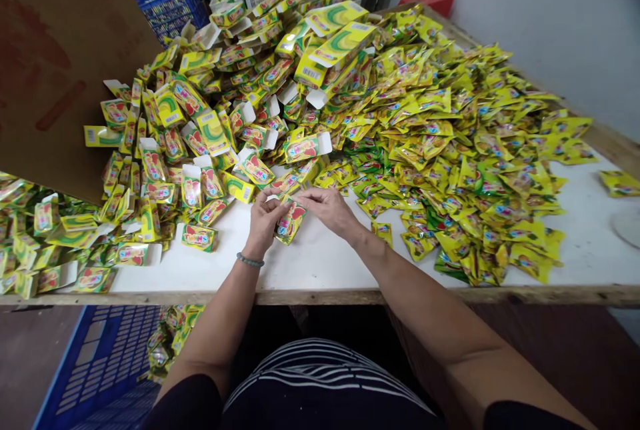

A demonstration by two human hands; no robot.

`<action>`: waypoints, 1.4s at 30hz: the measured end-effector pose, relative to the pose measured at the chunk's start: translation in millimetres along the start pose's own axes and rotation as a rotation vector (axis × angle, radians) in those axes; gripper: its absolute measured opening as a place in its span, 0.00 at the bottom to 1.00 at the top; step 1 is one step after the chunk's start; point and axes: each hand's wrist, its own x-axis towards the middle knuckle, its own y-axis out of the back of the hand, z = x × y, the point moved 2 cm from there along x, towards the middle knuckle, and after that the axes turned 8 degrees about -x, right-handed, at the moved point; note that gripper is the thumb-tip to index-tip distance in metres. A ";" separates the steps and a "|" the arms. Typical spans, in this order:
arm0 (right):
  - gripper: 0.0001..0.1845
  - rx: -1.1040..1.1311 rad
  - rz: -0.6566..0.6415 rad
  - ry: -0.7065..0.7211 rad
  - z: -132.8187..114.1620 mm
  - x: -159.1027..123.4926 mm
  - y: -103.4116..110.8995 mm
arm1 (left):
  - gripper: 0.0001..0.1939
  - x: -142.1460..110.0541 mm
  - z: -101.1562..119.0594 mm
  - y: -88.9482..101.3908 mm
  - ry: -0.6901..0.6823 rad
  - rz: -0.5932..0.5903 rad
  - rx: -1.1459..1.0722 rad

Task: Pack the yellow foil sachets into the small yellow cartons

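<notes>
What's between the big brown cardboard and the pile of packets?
A heap of little boxes lies between the cardboard and the packets. The head view shows it.

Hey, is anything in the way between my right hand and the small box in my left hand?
Nothing visible is: your right hand has its fingertips right at the far end of the small box, which your left hand holds.

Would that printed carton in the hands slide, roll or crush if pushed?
The printed carton should probably slide, not roll, given its flat faces. Its straight edges suggest some stiffness, but a thin white flap on another carton hints it could crush.
</notes>
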 end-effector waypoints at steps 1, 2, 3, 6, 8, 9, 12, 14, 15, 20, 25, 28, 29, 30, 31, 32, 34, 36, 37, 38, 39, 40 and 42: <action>0.16 -0.024 0.011 -0.006 0.6 -0.2 -0.3 | 0.29 -0.2 -0.1 -0.1 -0.001 0.001 0.000; 0.15 -0.054 0.027 -0.015 1.7 -0.4 -0.7 | 0.29 -0.3 -0.2 -0.4 0.000 0.003 0.000; 0.14 -0.078 0.045 -0.027 3.2 -0.4 -1.0 | 0.29 -0.4 -0.3 -0.8 0.006 0.002 0.000; 0.14 -0.012 0.074 -0.087 10.4 0.6 -0.4 | 0.27 -0.4 0.8 -2.4 0.024 -0.008 -0.005; 0.16 0.120 0.051 -0.128 16.3 1.9 1.4 | 0.27 -0.7 2.2 -2.9 0.029 -0.022 0.001; 0.16 0.171 0.029 -0.137 18.8 2.5 2.5 | 0.27 -0.9 3.0 -2.9 0.026 -0.029 0.007; 0.17 0.176 -0.042 -0.107 21.9 3.4 6.3 | 0.25 -1.9 4.4 -1.7 0.008 -0.044 0.034; 0.17 0.106 -0.078 -0.061 19.8 2.3 8.5 | 0.24 -2.3 4.3 -0.7 0.004 -0.051 0.036; 0.17 0.072 -0.092 -0.032 17.6 1.2 9.3 | 0.24 -2.4 4.0 -0.3 0.007 -0.052 0.028; 0.18 -0.049 -0.087 0.173 4.0 -6.4 8.0 | 0.24 -1.8 4.9 2.8 0.013 -0.038 -0.046; 0.20 -0.132 -0.021 0.298 -3.4 -11.0 -0.7 | 0.25 -1.5 7.7 3.3 0.025 -0.047 -0.091; 0.21 -0.137 0.020 0.286 -7.4 -12.6 -6.7 | 0.25 -0.8 7.8 0.5 0.026 -0.053 -0.119; 0.22 -0.138 0.038 0.273 -8.4 -13.3 -8.9 | 0.25 -0.7 8.0 -0.2 0.022 -0.055 -0.129; 0.23 -0.140 0.054 0.262 -9.0 -14.2 -11.2 | 0.25 -0.7 8.3 -0.6 0.015 -0.056 -0.139; 0.24 -0.144 0.065 0.259 -9.2 -15.3 -13.8 | 0.25 -0.8 8.8 -0.5 0.010 -0.056 -0.146; 0.24 -0.150 0.070 0.264 -9.1 -16.6 -16.5 | 0.25 -1.1 9.5 0.1 0.009 -0.055 -0.149; 0.25 -0.162 0.077 0.288 -8.5 -19.3 -21.3 | 0.26 -1.9 11.0 1.9 0.016 -0.050 -0.144; 0.25 -0.179 0.082 0.303 -8.5 -21.2 -24.2 | 0.27 -2.4 12.1 3.4 0.028 -0.045 -0.131; 0.25 -0.187 0.078 0.302 -9.0 -21.4 -24.5 | 0.27 -2.4 12.3 3.6 0.031 -0.041 -0.129; 0.25 -0.191 0.067 0.302 -9.6 -20.8 -23.9 | 0.27 -2.2 12.2 3.4 0.031 -0.038 -0.132; 0.24 -0.188 0.054 0.305 -10.2 -19.4 -22.1 | 0.26 -1.9 11.8 2.8 0.029 -0.036 -0.136; 0.24 -0.180 0.053 0.309 -10.2 -16.8 -18.8 | 0.25 -1.7 11.4 2.1 0.026 -0.039 -0.136; 0.25 -0.187 0.127 0.282 -5.6 -8.1 -6.9 | 0.23 -2.0 12.0 1.4 0.022 -0.061 -0.102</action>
